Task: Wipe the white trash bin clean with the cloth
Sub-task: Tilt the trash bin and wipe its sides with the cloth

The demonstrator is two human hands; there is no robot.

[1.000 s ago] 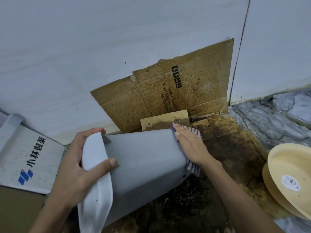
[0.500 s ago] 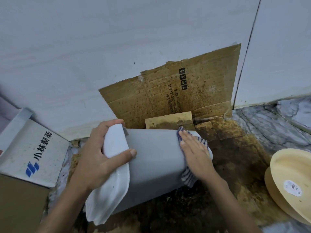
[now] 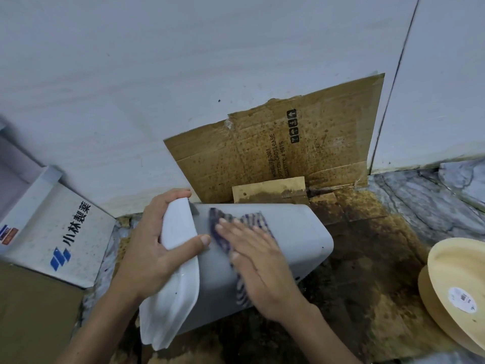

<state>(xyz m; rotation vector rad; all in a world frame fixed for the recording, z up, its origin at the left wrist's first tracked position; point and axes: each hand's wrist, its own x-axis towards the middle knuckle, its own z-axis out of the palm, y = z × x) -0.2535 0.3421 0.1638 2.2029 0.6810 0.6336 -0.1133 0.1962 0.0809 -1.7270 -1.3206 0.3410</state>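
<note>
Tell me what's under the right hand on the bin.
A blue-and-white striped cloth lies under the right hand, pressed flat against the side of the white trash bin. The cloth's edges show around the fingers; its middle, and the bin surface beneath it, are covered.

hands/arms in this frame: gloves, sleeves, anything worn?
Nothing worn that shows. The left hand and right hand are both bare, with no gloves. Both forearms are bare as far as the bottom edge of the frame, so no sleeve or cuff shows. No watch, ring or band visible on either wrist or the fingers. Fingernails are short and unpainted.
</note>
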